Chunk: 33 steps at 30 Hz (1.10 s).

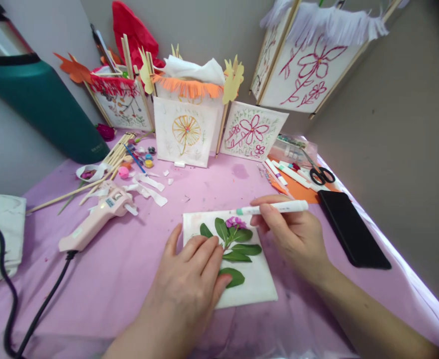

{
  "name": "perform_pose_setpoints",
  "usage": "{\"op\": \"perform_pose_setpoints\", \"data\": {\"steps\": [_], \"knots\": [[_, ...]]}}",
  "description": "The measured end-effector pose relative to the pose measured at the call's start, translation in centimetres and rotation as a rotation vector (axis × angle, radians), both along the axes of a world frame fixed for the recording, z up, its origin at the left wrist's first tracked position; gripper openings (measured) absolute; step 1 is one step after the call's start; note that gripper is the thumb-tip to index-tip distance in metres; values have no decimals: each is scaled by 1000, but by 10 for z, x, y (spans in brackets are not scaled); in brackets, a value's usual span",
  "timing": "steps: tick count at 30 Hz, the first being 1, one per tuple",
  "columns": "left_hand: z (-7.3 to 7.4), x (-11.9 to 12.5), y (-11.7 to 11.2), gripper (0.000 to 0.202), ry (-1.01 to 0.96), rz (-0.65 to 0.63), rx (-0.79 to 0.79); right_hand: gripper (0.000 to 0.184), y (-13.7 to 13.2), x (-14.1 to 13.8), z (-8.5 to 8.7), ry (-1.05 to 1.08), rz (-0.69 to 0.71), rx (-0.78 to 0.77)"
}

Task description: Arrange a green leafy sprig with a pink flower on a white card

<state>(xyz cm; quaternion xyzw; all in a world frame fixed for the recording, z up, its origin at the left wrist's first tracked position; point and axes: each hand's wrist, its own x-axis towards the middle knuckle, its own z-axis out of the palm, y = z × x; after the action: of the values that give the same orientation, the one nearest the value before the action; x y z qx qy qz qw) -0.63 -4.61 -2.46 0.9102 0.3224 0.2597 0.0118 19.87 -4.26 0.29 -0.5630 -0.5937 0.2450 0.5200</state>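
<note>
A white square panel (259,289) lies flat on the pink-covered table, and on it rests a leafy sprig (237,249) with a small purple flower (235,222) at its top. My left hand (195,271) is laid flat over the left side of the sprig and panel, fingers stretched out, hiding part of the stem and leaves. Between the fingers of my right hand (289,232) is a white marker (285,206), held level above the panel's upper right corner. Its green end points left, toward the flower; whether it touches anything is unclear.
Left stand a pink glue gun (98,217) with a black cord and a teal bottle (51,104). Wooden sticks (118,152) and paint pots (148,160) lie behind. Decorated panels (184,132) stand at the back. Scissors (319,172), markers (294,174) and a black phone (354,229) lie right.
</note>
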Motion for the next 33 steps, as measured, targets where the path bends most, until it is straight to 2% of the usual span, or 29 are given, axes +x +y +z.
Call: {"op": "perform_pose_setpoints", "data": {"steps": [2,5,8,13,17,23,33], "knots": [[1,4,0,29,42,-22,-2,19,5,2,2,-23,56,7],[-2,10,-2,33,95,-12,-19,14,14,2,2,-225,182,20],[-8,11,-4,36,108,1,-22,13,24,-3,-4,-392,283,36],[-12,9,-5,36,78,-7,-8,18,38,-13,-15,-507,361,92],[-15,8,-5,36,69,4,1,20,42,-15,-17,-447,395,118],[-15,9,-6,40,98,15,-5,20,45,-15,-20,-323,399,40],[-12,10,-4,43,201,19,-43,18,49,-16,-29,-393,395,137]]}}
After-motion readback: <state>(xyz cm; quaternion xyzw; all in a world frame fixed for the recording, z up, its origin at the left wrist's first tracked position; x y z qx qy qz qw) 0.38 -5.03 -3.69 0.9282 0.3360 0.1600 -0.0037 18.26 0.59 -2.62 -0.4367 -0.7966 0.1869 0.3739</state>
